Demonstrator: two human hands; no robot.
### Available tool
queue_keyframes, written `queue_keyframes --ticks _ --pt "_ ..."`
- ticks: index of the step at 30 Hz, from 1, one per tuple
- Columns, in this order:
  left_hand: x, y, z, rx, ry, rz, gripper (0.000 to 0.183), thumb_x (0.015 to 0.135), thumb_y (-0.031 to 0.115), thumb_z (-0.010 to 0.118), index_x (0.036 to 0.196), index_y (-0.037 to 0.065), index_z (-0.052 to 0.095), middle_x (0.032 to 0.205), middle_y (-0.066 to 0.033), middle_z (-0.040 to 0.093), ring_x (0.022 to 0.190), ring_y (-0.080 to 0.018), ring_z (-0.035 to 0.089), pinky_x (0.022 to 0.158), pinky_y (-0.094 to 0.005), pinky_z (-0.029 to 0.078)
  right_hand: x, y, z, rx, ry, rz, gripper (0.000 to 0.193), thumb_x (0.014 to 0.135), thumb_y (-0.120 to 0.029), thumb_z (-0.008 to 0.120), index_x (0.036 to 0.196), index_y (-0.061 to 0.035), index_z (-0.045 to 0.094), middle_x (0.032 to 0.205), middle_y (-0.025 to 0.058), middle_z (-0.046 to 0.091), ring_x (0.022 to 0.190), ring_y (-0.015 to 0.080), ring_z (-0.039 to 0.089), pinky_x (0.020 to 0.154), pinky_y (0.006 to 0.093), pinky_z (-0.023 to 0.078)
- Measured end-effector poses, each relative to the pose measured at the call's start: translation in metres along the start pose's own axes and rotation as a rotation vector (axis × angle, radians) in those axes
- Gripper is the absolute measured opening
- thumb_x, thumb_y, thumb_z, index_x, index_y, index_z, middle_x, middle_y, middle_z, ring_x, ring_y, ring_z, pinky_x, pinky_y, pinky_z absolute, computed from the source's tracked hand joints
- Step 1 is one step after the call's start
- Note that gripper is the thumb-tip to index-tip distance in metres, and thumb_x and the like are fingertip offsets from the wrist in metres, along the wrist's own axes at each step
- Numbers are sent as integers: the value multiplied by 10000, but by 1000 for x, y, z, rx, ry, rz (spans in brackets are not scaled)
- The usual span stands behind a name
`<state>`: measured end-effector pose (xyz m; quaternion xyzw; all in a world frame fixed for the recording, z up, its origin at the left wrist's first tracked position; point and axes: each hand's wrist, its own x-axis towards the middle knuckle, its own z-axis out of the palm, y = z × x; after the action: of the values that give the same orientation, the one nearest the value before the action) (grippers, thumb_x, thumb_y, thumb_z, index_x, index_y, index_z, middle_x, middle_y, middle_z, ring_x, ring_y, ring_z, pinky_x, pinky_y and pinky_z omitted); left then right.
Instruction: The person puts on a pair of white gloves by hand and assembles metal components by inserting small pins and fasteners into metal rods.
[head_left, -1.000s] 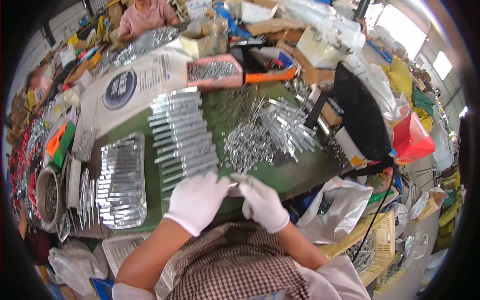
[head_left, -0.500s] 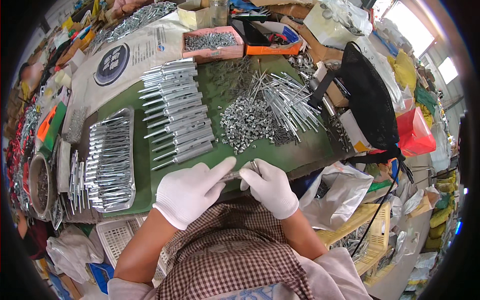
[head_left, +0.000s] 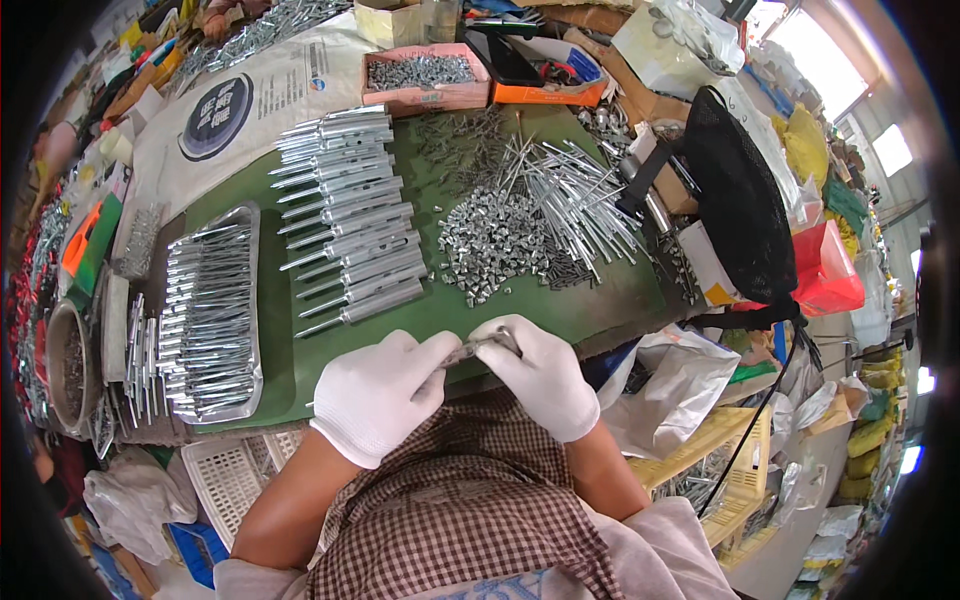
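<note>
Both my hands wear white knit gloves and meet at the bench's near edge. My left hand [head_left: 380,398] is closed round a slim metal tube [head_left: 459,356], most of it hidden in the palm. My right hand [head_left: 540,378] pinches the tube's other end, where a shiny metal piece [head_left: 508,340] shows between thumb and fingers; its exact kind is unclear. Just beyond my hands lies a column of metal tubes with thin rods [head_left: 355,232] sticking out leftward. A heap of small silvery metal caps [head_left: 490,240] sits to their right.
Loose long rods [head_left: 585,205] and dark small screws [head_left: 455,150] lie farther back on the green mat [head_left: 440,312]. At left stands a tray of rods [head_left: 258,330]. A pink box [head_left: 430,98] of small parts, an orange box [head_left: 550,96] and a black mesh bag [head_left: 735,190] border the work area.
My left hand's index finger, stretched out before, is now bent in against the metal tube. The right hand has tilted slightly on its end of the tube.
</note>
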<state>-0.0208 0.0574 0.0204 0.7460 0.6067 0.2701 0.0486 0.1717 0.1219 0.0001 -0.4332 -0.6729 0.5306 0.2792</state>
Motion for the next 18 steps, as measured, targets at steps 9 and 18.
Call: queue_keyframes --ticks 9,18 --pt "-14 12 13 251 -155 -99 171 860 168 654 1021 225 645 775 -65 512 537 -263 568 477 -381 469 56 7 -15 -669 263 -488 120 872 -72 666 983 -39 697 854 115 647 741 292 631 670 365 499" --pt "-10 9 12 211 -211 -65 253 854 178 660 1106 192 634 780 -79 524 562 -231 620 484 -370 512 73 -1 0 -1015 279 -345 110 865 -148 647 870 -61 580 852 137 577 718 329 640 658 439 520"
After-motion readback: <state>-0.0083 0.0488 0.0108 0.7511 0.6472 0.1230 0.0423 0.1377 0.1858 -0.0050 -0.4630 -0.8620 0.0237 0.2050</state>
